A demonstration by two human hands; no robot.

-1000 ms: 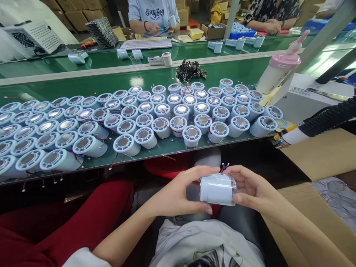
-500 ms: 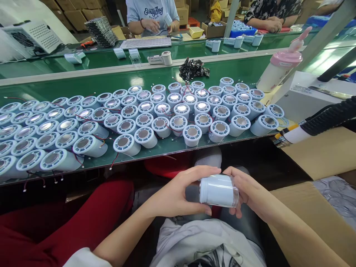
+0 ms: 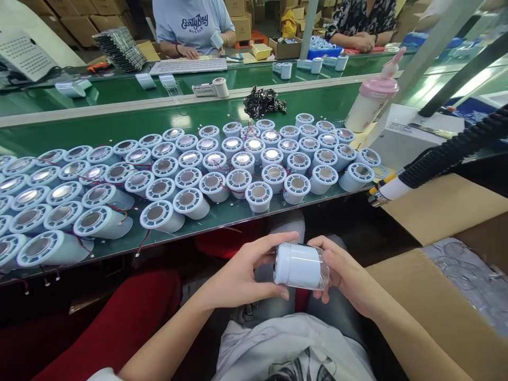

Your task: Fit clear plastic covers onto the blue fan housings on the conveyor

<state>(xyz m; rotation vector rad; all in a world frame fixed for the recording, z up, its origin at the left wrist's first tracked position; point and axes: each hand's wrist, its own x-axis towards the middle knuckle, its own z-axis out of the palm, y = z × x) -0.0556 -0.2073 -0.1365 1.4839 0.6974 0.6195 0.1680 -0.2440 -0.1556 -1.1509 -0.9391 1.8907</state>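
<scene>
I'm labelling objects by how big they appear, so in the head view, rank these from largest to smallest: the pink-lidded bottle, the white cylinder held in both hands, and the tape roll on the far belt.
1. White cylinder; it's nearest the camera, so that's unsure.
2. Pink-lidded bottle, close behind.
3. Tape roll, clearly smallest.

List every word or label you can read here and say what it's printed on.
"EarlyBoy": on the grey T-shirt of a person across the belt; the smaller line beneath is blurred.
Tape dispenser: label too small to read.
White machine: label too small.
White cylinder, held by both hands: no text visible.
</scene>
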